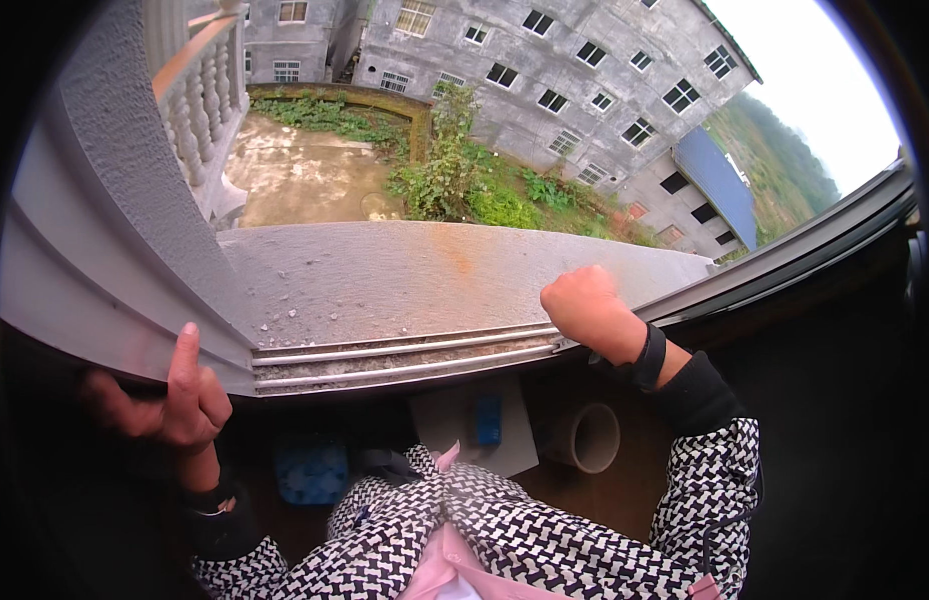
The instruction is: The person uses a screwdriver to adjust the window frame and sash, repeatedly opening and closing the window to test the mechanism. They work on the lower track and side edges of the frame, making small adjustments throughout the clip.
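Note:
My left hand (193, 405) is raised at the left side of the window frame (125, 300). Its index finger points up against the frame and the thumb sticks out to the side, blurred; the other fingers look curled, and I see nothing held. Over the outer sill (375, 275) my right hand (595, 312) is closed into a fist, its back toward me, beside the end of the sliding window sash (785, 245). Its fingertips are turned away, so whatever they may hold is hidden. Between the hands runs the dirty double sliding track (415, 366).
Small crumbs of debris (285, 318) lie on the sill. Below the window are a round bin (593, 438), a blue container (312, 472) and a pale board (515, 450) with a blue item on it. Outside are a baluster railing (207, 100), plants and a grey building (545, 70).

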A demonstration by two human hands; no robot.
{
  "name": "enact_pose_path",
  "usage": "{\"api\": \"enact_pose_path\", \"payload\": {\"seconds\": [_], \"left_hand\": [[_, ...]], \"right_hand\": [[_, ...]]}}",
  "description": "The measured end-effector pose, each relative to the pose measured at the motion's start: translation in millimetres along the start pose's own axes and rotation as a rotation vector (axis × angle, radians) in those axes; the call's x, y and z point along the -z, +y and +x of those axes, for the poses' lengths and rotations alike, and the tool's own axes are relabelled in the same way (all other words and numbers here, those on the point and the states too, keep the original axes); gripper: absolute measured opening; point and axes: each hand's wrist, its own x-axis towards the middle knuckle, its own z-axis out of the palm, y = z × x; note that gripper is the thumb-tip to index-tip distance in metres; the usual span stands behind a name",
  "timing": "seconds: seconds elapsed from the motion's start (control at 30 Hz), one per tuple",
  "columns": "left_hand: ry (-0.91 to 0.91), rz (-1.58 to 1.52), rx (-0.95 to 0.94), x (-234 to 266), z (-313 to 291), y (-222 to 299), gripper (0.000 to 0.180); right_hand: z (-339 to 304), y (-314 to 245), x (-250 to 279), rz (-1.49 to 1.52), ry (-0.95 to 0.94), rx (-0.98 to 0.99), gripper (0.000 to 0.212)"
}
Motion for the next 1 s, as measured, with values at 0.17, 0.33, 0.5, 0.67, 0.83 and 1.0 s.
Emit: {"api": "enact_pose_path", "payload": {"seconds": [0.17,0.33,0.5,0.67,0.83,1.0], "left_hand": [[0.016,-0.028,0.015,0,9,2,0.039],[0.009,-0.068,0.014,3,13,0,0.038],[0.005,-0.035,0.006,0,5,2,0.036],[0.025,-0.026,-0.01,1,11,4,0.043],[0.005,-0.021,-0.033,7,21,3,0.044],[-0.013,-0.046,-0.032,3,11,2,0.042]], "right_hand": [[3,-27,34,0.142,0.093,0.266,0.008],[-5,-46,101,0.437,0.362,0.478,0.008],[-10,-31,98,0.209,0.101,0.272,0.008],[8,-33,83,0.101,0.054,0.276,0.009],[24,-73,121,0.3,0.278,0.535,0.007],[19,-70,132,0.256,0.294,0.478,0.009]]}}
